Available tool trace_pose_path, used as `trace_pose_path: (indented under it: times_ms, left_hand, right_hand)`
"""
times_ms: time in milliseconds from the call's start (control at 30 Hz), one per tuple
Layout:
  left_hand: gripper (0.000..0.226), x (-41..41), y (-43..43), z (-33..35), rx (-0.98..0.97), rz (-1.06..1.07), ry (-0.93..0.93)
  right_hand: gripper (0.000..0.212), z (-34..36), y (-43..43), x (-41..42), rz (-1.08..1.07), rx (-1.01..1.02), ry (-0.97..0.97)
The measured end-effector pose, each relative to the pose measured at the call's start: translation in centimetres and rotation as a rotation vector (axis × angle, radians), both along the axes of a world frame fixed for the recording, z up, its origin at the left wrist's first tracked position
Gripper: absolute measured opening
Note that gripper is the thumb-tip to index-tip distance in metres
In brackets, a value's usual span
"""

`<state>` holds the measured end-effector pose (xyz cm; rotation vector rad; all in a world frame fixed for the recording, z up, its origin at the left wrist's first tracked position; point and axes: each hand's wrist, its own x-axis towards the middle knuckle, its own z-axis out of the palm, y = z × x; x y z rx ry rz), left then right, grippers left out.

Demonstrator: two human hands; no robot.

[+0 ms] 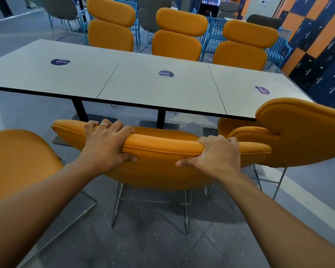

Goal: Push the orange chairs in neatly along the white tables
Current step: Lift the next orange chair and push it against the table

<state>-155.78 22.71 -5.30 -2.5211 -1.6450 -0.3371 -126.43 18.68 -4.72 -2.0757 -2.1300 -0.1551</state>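
Note:
Both hands grip the top of the backrest of the middle orange chair (162, 146) on the near side of the row of white tables (143, 84). My left hand (106, 144) wraps its left part, my right hand (219, 153) its right part. This chair stands a little back from the table edge. Another orange chair (17, 157) is at my left, and a third (302, 132) at my right sits close to the table. Three orange chairs (177, 35) line the far side.
Black table pedestals (79, 111) with flat bases stand under the tables ahead of the chair. Grey chairs with blue frames (149, 18) fill the room behind. A blue and orange wall (317, 45) runs along the right. Grey tiled floor lies under me.

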Motion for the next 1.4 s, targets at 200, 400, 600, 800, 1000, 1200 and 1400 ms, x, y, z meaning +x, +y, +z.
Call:
trace_pose_path:
  times_ms: [200, 400, 600, 800, 1000, 1200, 1400]
  left_hand:
    - [0.068, -1.1, 2.9, 0.0, -0.002, -0.026, -0.022]
    - [0.067, -1.4, 5.4, -0.1, -0.017, -0.030, -0.051]
    - [0.067, 1.0, 7.0, -0.6, 0.016, -0.019, -0.089]
    - [0.067, 2.5, 9.8, -0.9, 0.029, -0.021, -0.094]
    - [0.068, 2.8, 13.7, -0.7, 0.020, -0.003, -0.087]
    - [0.068, 3.9, 16.7, -0.9, 0.036, 0.000, -0.092]
    - [0.065, 4.8, 19.4, -0.9, 0.046, -0.002, -0.098]
  right_hand:
    - [0.091, -0.6, 1.9, -1.1, -0.025, 0.065, -0.036]
    - [0.088, -0.7, 4.0, -1.5, -0.031, 0.097, -0.029]
    - [0.084, -0.6, 6.6, 0.9, -0.017, 0.061, -0.008]
    - [0.081, -1.0, 9.5, 2.7, -0.012, 0.116, 0.028]
    - [0.084, -1.1, 13.3, 2.8, -0.017, 0.127, 0.017]
    - [0.088, -1.2, 16.6, 3.9, -0.012, 0.150, 0.007]
    - [0.094, -1.0, 19.6, 4.9, -0.016, 0.136, -0.013]
